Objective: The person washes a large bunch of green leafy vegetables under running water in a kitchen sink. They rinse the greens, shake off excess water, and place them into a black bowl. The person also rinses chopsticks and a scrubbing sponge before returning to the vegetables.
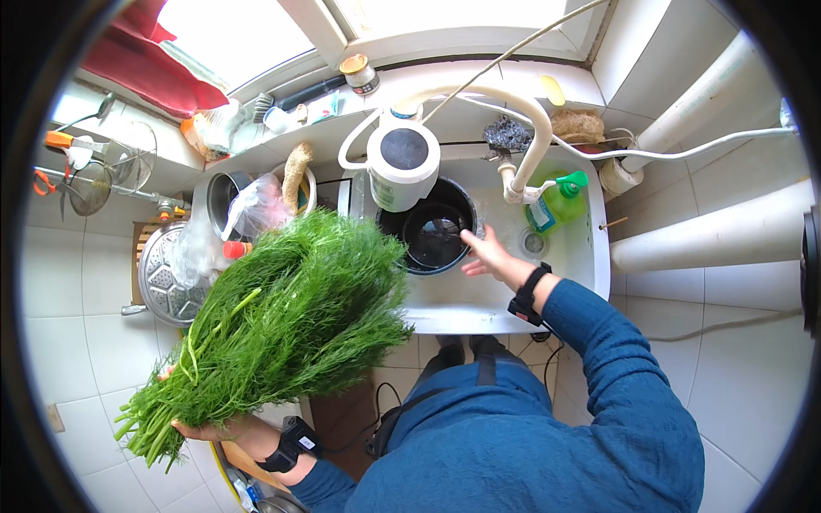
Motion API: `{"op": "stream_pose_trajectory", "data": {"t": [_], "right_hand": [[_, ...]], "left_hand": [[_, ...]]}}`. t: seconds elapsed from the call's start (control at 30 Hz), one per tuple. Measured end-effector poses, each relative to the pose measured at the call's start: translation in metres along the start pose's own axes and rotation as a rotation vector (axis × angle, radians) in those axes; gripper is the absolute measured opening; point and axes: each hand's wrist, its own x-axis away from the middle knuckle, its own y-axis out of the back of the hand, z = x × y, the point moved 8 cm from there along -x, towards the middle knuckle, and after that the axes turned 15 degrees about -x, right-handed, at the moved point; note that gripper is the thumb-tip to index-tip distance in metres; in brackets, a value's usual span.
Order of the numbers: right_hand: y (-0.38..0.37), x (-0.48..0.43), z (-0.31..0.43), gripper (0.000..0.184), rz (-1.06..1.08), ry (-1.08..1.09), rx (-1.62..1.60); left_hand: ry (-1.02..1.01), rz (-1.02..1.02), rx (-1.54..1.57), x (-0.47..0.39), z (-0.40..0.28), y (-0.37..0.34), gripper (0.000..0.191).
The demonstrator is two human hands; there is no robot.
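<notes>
A large bunch of feathery green herb, dill or fennel fronds (308, 301), is gripped by its stems in my left hand (202, 428). Its leafy end reaches to the front left corner of the white sink (442, 320) and hides part of it. My left fingers are mostly covered by the stems. In the sink stands a dark round pot (439, 240) that holds liquid with a shiny surface. Beside its right rim is my right hand (489, 253), fingers apart and holding nothing; whether a fingertip touches the rim I cannot tell.
A white tap-mounted unit (403, 157) overhangs the pot, with a curved spout pipe (542, 122) behind. A green soap bottle (561, 204) stands in the sink's right side. At left are a perforated steamer tray (170, 279), plastic bags (260, 205) and hanging utensils (90, 170).
</notes>
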Motion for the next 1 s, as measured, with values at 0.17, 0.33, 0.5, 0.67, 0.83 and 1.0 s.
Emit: {"op": "stream_pose_trajectory", "data": {"t": [0.17,0.33,0.5,0.67,0.83,1.0], "right_hand": [[0.06,0.049,0.069,0.037,-0.213,0.575,-0.204],[0.083,0.077,0.121,0.057,-0.232,0.616,-0.234],[0.081,0.077,0.142,0.069,-0.254,0.436,-0.097],[0.08,0.071,0.145,0.047,-0.261,0.429,-0.04],[0.081,0.057,0.137,0.03,-0.253,0.489,-0.156],[0.083,0.05,0.124,0.024,-0.234,0.638,-0.267]], "left_hand": [[0.019,0.045,0.091,-0.004,0.006,-0.006,0.067],[0.057,0.089,0.173,-0.006,0.013,-0.011,0.069],[0.074,0.099,0.242,-0.011,0.016,-0.006,0.069],[0.054,0.11,0.21,-0.015,0.015,0.003,0.069],[0.029,0.097,0.177,-0.015,0.011,0.011,0.069],[0.046,0.155,0.218,-0.014,0.009,0.008,0.066]]}}
